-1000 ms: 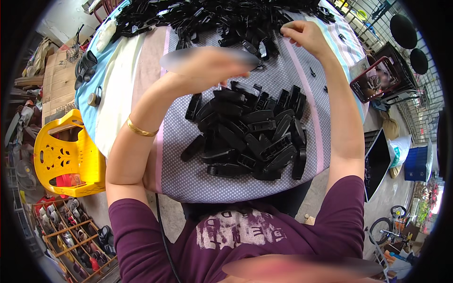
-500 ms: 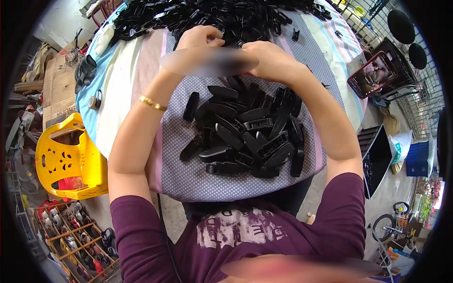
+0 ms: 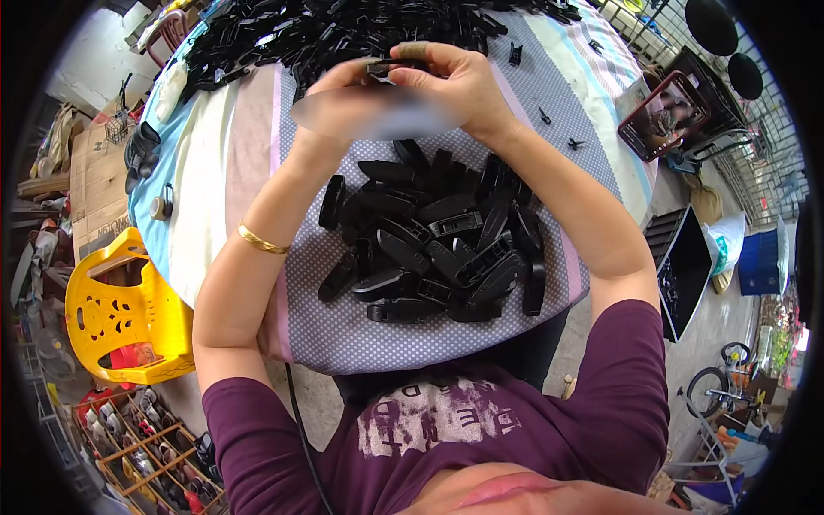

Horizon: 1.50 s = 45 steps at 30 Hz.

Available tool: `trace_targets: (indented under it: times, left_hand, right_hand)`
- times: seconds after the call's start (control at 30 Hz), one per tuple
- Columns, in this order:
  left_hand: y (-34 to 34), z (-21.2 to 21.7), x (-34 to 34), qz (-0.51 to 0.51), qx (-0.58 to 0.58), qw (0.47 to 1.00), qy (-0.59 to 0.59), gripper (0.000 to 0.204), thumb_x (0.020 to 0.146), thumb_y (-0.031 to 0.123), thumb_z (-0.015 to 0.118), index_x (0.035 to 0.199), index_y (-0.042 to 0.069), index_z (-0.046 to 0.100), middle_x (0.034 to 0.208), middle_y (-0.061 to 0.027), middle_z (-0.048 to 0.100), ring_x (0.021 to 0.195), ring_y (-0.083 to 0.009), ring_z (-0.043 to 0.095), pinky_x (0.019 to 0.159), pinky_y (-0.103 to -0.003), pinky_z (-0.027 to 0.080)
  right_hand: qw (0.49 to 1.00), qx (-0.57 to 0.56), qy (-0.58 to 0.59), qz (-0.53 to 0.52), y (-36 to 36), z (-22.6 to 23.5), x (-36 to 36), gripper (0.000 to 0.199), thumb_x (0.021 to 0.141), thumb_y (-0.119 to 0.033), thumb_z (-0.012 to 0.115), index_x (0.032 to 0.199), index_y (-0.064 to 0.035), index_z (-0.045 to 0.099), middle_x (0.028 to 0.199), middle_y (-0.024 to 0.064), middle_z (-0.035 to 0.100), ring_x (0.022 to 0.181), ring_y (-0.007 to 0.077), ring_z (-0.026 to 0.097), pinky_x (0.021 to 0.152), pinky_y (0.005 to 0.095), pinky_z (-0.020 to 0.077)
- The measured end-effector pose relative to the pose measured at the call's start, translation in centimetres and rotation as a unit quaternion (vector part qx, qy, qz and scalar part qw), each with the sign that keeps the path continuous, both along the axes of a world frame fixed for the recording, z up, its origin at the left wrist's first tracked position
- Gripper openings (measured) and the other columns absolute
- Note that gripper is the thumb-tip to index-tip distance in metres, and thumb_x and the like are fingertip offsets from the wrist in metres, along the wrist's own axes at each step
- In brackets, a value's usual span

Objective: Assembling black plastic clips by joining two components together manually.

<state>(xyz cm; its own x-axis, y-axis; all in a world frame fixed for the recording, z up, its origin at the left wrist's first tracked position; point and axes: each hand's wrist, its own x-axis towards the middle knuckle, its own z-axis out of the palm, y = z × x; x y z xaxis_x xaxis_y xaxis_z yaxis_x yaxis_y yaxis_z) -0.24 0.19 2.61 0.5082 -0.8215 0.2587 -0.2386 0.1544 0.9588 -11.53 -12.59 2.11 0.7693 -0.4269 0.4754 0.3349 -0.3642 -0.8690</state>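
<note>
Above the table, near the far pile, my two hands meet at a small black plastic piece. My right hand (image 3: 461, 79) pinches this black plastic piece (image 3: 395, 65) between thumb and fingers; one finger has a tan wrap. My left hand (image 3: 340, 79) is closed on the piece's other end, its fingers partly hidden. A grey blur covers part of my left palm and the space below the hands. Between my forearms lies a heap of curved black plastic pieces (image 3: 451, 225), some with slots. A much larger pile of black plastic parts (image 3: 343, 34) spreads along the far side.
A patterned cloth (image 3: 429, 348) covers the table. Small black parts (image 3: 576, 143) lie loose at right, with a phone (image 3: 665, 116) on a stand beyond. A yellow chair (image 3: 129, 309) stands at left, a black crate (image 3: 682, 270) at right. A tape roll (image 3: 160, 206) sits by the left edge.
My right hand has turned and lifted slightly, and the black piece now shows between my hands. My left fingers have come to it. The whole view has shifted slightly.
</note>
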Motion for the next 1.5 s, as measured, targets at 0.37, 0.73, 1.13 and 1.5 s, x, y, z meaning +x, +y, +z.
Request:
trace_targets:
  times: [0.37,0.73,1.13,1.5]
  left_hand:
    - [0.8,0.4,0.6,-0.007,-0.127,0.987,0.093,0.033,0.073,-0.004,0.064,0.106,0.001,0.058,0.097,-0.0069,0.061,0.088,-0.0135,0.058,0.079,-0.024,0.047]
    - [1.0,0.4,0.5,-0.012,-0.155,0.978,0.139,0.034,0.074,-0.004,0.064,0.107,0.0,0.057,0.097,-0.0087,0.062,0.089,-0.0148,0.059,0.082,-0.026,0.047]
    - [1.4,1.1,1.6,-0.114,-0.119,0.976,0.141,0.028,0.082,0.006,0.059,0.109,-0.001,0.057,0.099,-0.01,0.062,0.093,-0.0157,0.058,0.086,-0.026,0.044]
    - [1.6,1.4,1.5,-0.168,-0.117,0.976,0.076,0.023,0.083,0.008,0.057,0.104,-0.001,0.06,0.096,-0.0089,0.063,0.092,-0.0158,0.058,0.087,-0.027,0.043]
  right_hand:
    - [0.992,-0.117,0.03,-0.037,1.2,1.1,-0.9,0.026,0.079,-0.012,0.064,0.102,0.0016,0.06,0.085,0.005,0.064,0.075,0.0075,0.058,0.068,0.0193,0.048]
    - [0.966,-0.246,0.005,-0.083,1.7,1.1,-0.8,0.024,0.076,-0.01,0.067,0.097,0.0022,0.061,0.082,0.0061,0.062,0.071,0.0091,0.059,0.063,0.0207,0.0488]
    - [0.979,-0.139,0.146,0.044,1.6,1.4,-0.7,0.026,0.08,-0.023,0.064,0.093,-0.0003,0.062,0.074,0.002,0.062,0.067,0.0076,0.057,0.062,0.0201,0.0463]
    - [0.943,-0.327,0.014,-0.06,2.6,1.6,-1.1,0.022,0.076,-0.018,0.068,0.082,0.0021,0.062,0.061,0.0059,0.057,0.053,0.0072,0.048,0.047,0.0228,0.0385]
